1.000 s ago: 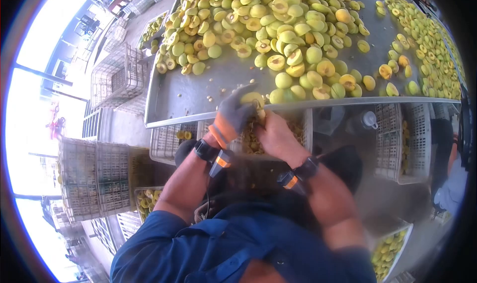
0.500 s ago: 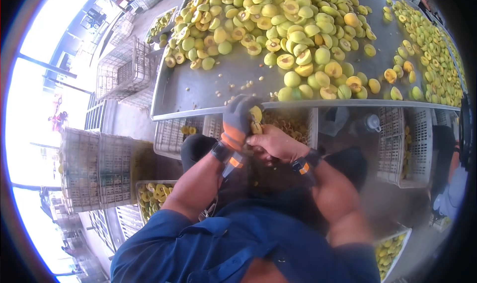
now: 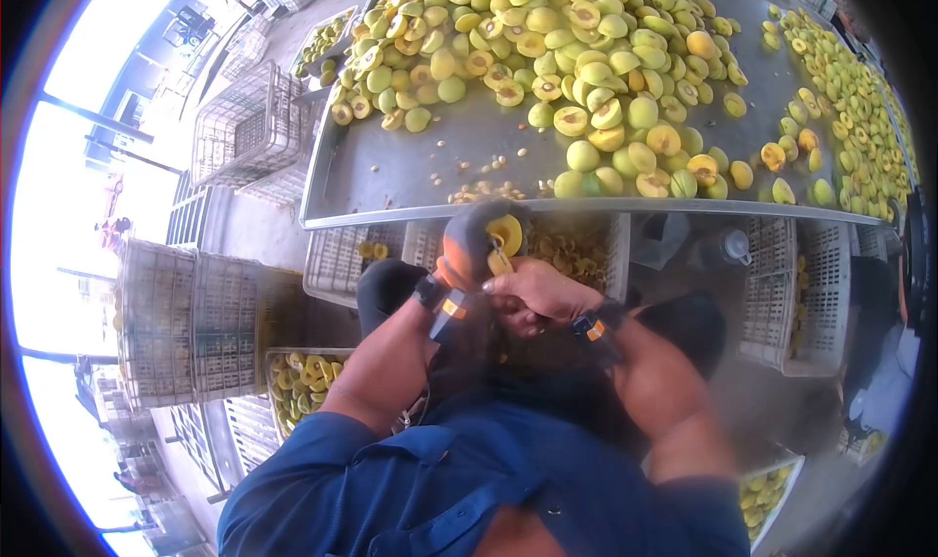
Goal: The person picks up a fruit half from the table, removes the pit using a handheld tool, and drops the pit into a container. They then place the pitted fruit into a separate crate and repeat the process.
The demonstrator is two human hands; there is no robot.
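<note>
My left hand (image 3: 471, 242), in a grey and orange glove, is closed around a yellow peach half (image 3: 506, 233) just below the table's front edge. The fruit's cut side shows. My bare right hand (image 3: 547, 291) presses close beside it, fingers curled and thumb toward the fruit. It grips what looks like a small hand tool (image 3: 499, 263), mostly hidden by the fingers. Both hands are over my lap, in front of a crate of brown-yellow scraps (image 3: 567, 249).
The metal table (image 3: 381, 181) carries a large heap of halved peaches (image 3: 586, 68) and a second heap (image 3: 860, 117) at right. Loose pits (image 3: 484, 192) lie near its front edge. Plastic crates (image 3: 186, 327) stand at left and another crate (image 3: 796, 293) at right; a bottle (image 3: 728, 249) is under the table.
My left hand has dropped slightly, and the peach half shows more of its cut side. More pits are in view at the table edge. The right hand has hardly moved.
</note>
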